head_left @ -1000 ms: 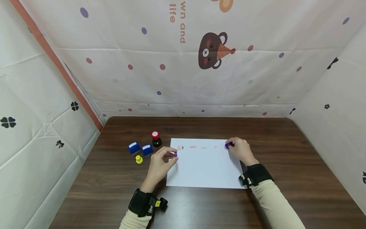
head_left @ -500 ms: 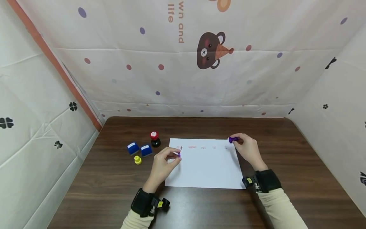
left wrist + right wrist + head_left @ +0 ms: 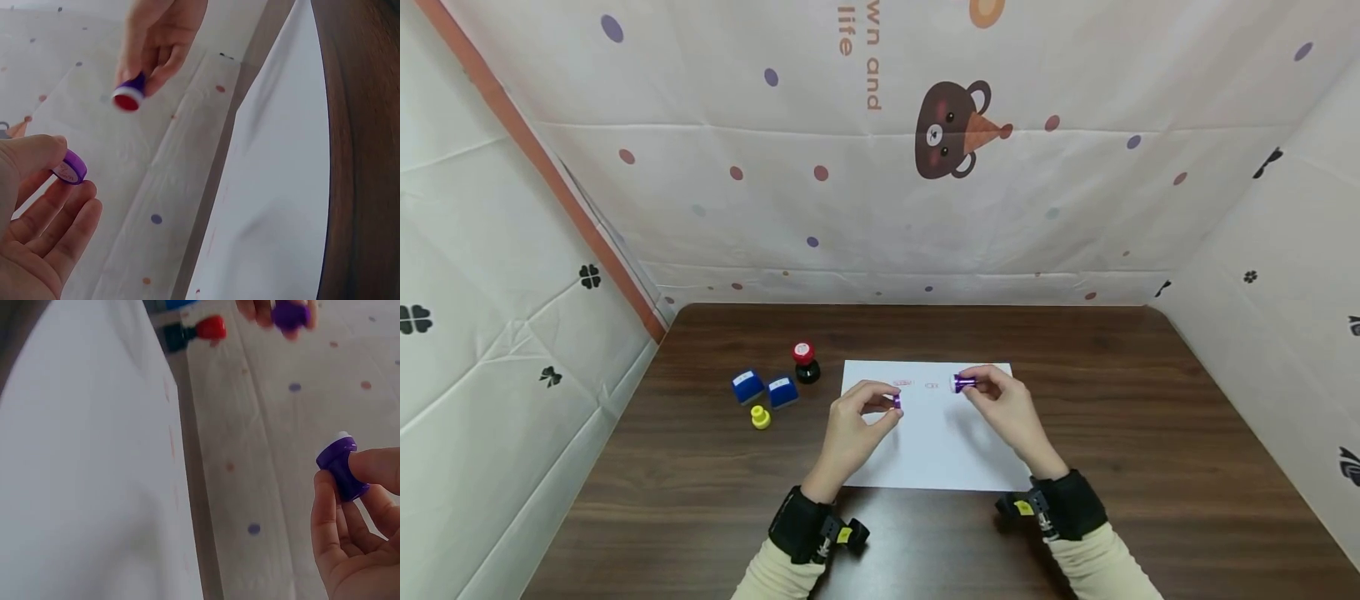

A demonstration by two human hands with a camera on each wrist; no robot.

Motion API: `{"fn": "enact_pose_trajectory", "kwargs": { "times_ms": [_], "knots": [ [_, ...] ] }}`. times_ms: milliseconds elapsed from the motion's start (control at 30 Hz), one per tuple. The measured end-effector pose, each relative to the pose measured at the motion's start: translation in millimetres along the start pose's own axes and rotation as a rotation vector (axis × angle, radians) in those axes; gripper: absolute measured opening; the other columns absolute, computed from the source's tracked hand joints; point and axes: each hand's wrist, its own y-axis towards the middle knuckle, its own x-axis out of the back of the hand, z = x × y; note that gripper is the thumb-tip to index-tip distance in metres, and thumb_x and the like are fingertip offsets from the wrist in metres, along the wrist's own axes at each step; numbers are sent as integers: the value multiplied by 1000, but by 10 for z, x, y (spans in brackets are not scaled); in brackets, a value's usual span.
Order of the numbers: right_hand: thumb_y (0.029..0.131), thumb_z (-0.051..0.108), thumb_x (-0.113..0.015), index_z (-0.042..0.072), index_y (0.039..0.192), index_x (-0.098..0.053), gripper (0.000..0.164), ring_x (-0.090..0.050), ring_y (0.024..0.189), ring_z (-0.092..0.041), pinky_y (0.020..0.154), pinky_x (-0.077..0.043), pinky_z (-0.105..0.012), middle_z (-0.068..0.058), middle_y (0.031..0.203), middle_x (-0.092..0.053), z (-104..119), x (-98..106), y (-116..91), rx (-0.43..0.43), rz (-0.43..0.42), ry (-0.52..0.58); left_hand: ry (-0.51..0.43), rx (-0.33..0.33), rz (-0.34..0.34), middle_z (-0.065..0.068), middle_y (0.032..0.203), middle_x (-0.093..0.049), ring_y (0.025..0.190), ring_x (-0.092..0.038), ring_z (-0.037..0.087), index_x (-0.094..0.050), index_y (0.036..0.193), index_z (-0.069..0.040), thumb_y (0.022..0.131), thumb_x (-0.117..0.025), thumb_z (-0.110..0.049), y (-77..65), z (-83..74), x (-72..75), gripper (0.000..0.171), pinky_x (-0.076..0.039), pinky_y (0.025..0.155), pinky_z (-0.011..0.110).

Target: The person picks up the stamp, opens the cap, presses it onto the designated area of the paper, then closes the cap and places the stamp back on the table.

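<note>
My left hand (image 3: 853, 427) pinches a small round purple cap (image 3: 74, 166) between thumb and fingertips. In my right hand (image 3: 1009, 412) is a purple stamp (image 3: 341, 470), gripped by its narrow waist. Its white-rimmed end shows a red face in the left wrist view and points toward the left hand. The cap and the stamp are apart, both over a white sheet of paper (image 3: 940, 446). Small red stamped marks (image 3: 902, 383) run along the sheet's far edge. Some of that row is hidden behind the hands.
Left of the paper stand two blue stamps (image 3: 747, 387), a yellow stamp-like piece (image 3: 761, 417) and a black stamp with a red top (image 3: 806, 364). The brown wooden table (image 3: 1120, 367) ends at a patterned cloth wall (image 3: 760, 208) behind.
The right hand has lifted the stamp off the paper's far right corner and carried it left to mid-sheet. My left hand has shifted right with the cap, narrowing the gap between them.
</note>
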Motion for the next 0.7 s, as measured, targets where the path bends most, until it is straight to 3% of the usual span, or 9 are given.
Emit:
{"fn": "enact_pose_trajectory", "kwargs": {
  "times_ms": [400, 700],
  "knots": [
    [83, 9, -63, 12, 102, -62, 19, -57, 85, -20, 74, -52, -26, -7, 99, -60, 164, -383, -90, -48, 79, 205, -12, -46, 19, -3, 100, -61, 82, -59, 6, -63, 99, -15, 77, -70, -10, 30, -64, -112, 23, -52, 72, 23],
    [84, 5, -62, 3, 104, -60, 20, -56, 85, -22, 74, -51, -23, -11, 99, -59, 370, -418, -131, -73, 107, 212, -7, -27, 9, -4, 100, -62, 82, -58, 6, -63, 98, -16, 78, -70, -13, 26, -81, -134, 21, -52, 72, 23]
  ]
}}
